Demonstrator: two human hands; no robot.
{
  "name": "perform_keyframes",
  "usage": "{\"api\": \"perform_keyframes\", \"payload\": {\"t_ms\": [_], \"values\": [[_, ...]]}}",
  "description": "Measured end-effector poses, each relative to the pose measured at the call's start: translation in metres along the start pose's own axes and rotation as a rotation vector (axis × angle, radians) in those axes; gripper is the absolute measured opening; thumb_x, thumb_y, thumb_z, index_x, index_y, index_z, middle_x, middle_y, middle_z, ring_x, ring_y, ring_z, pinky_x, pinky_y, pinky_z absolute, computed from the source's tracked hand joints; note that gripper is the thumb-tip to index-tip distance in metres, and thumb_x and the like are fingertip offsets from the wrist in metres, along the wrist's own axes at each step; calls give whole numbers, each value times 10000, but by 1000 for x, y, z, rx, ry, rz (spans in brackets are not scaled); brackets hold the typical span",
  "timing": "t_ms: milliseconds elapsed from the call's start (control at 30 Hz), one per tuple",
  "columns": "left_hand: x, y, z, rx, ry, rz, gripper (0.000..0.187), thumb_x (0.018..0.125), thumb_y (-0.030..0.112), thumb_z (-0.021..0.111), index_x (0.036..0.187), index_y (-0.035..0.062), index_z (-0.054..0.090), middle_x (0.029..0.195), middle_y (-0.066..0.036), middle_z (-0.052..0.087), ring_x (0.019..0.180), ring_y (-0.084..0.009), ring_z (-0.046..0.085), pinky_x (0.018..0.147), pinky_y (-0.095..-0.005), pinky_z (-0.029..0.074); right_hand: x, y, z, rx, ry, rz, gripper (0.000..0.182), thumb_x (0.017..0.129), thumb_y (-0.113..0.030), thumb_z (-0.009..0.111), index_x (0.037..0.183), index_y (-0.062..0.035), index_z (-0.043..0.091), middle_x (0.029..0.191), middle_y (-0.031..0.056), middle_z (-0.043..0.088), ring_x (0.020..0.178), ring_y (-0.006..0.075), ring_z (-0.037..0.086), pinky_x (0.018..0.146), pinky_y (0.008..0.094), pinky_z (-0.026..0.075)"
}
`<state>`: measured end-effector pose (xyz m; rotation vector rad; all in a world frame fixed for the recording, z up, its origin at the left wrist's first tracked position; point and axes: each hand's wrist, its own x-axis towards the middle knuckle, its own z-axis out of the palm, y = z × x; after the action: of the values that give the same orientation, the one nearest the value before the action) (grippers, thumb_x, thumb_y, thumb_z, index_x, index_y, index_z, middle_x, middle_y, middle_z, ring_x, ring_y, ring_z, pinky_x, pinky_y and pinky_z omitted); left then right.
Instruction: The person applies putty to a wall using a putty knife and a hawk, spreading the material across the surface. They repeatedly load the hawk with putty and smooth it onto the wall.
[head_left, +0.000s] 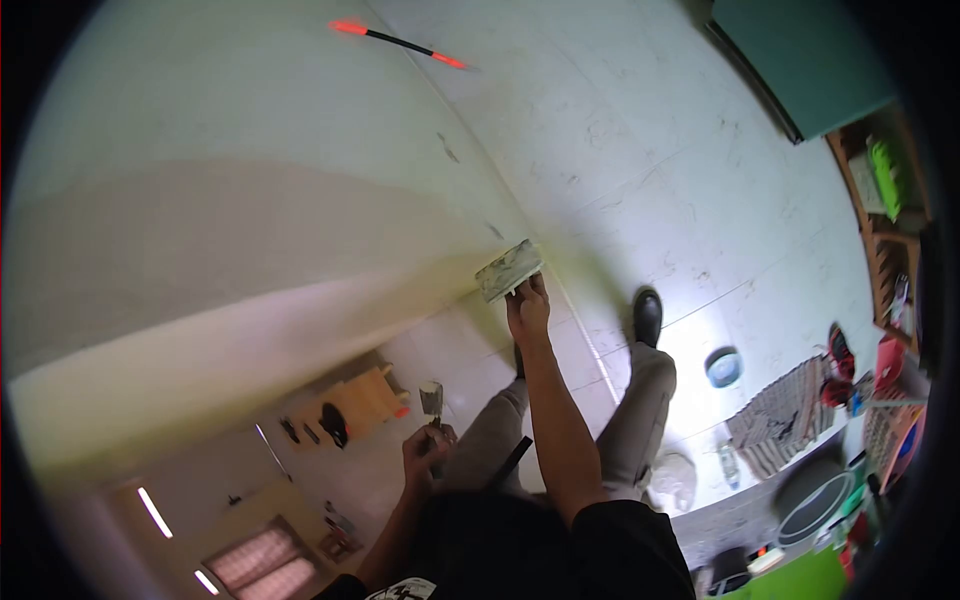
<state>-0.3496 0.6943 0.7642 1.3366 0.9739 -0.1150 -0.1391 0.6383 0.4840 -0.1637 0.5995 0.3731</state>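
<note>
A: What's in the right hand (530,312)?

B: A wide, flat tool (509,268) with grey smears on it (it looks messy!). The fingers are curled tight round its lower side, and the tool sticks out just past them.

A: And the left hand (427,455)?

B: That one holds a little scraper (432,398). The fingers are bent round the handle and the blade pokes up in front of them. It's lower down than the right hand, close to the person's left leg.

A: Where's the wall (290,225)?

B: It's to the left of the right hand and in front of it. The flat tool is right by the wall's edge, but I can't tell if they touch. There are dark marks (448,148) on the wall, past the right hand.

A: What's on the other side?

B: The floor (620,190)! A black shoe (648,318) is to the right of the right hand. Well past the shoe is a small round tub (723,368). Even farther right there's a stripy mat (785,425), with a clear bottle (729,464) just beside it.

A: Anything far off?

B: A big green box-like thing (800,60), way ahead and to the right of both hands.
</note>
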Motion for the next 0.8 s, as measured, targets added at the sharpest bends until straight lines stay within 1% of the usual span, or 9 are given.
{"api": "perform_keyframes", "payload": {"t_ms": [33,133,267,300,367,467,567,700,800], "values": [[5,-3,-16,46,-3,7,255,827,204,745,817,37,553,902,-134,589,641,-129,533,612,-258,446,1,9,7,37,-7,-54,455,1029,4,450,1477,-70,435,1451,92,531,1341,242,502,1139,426,383],[-3,-8,-59,156,-96,23,228,821,176,740,813,27,567,916,-140,586,649,-125,524,620,-249,436,-18,17,46,128,-5,-179,383,1041,-15,456,1424,-28,478,1396,99,572,1292,214,542,1108,367,422],[0,-5,-99,193,-120,-67,186,821,143,720,820,20,580,827,-120,580,690,-139,531,638,-268,442,-21,41,73,95,-22,-331,290,1057,-43,465,1338,-24,532,1242,82,642,1155,190,615,1051,373,483],[-19,-5,-80,203,-124,-60,181,822,139,718,820,21,581,807,-115,578,704,-143,534,640,-272,443,-41,14,87,127,-12,-307,291,1054,-40,469,1338,-24,532,1245,84,641,1153,191,616,1042,372,489],[-9,0,-92,210,-169,-14,175,823,137,714,821,22,582,797,-109,577,736,-145,542,655,-270,444,-53,12,115,131,33,-276,295,1048,-35,477,1337,-24,533,1252,88,638,1148,195,619,1025,372,500],[-2,0,-96,217,-227,46,184,821,147,715,825,19,582,788,-102,577,763,-153,548,668,-273,445,-71,7,147,97,5,-356,190,1057,-55,500,1227,-6,571,1160,68,654,1042,146,622,969,314,496],[-13,3,-78,219,-225,26,203,818,162,718,825,15,579,759,-90,571,767,-165,550,721,-293,452,-98,-19,144,71,-174,-402,330,1019,11,482,1346,2,524,1292,111,631,1175,212,619,1037,377,503],[-5,5,-82,219,-262,82,222,818,174,721,818,11,570,704,-63,554,766,-178,546,821,-338,457,-90,-54,127,-352,-141,-514,268,1042,-59,551,1305,-6,562,1134,37,663,1048,109,600,956,267,466],[-23,3,-68,224,-215,-57,222,816,174,721,815,16,566,684,-49,546,763,-174,544,882,-361,448,-79,-67,114,-643,-149,-609,266,1033,-47,569,1294,4,554,1079,38,669,1018,106,602,926,264,467]]}}
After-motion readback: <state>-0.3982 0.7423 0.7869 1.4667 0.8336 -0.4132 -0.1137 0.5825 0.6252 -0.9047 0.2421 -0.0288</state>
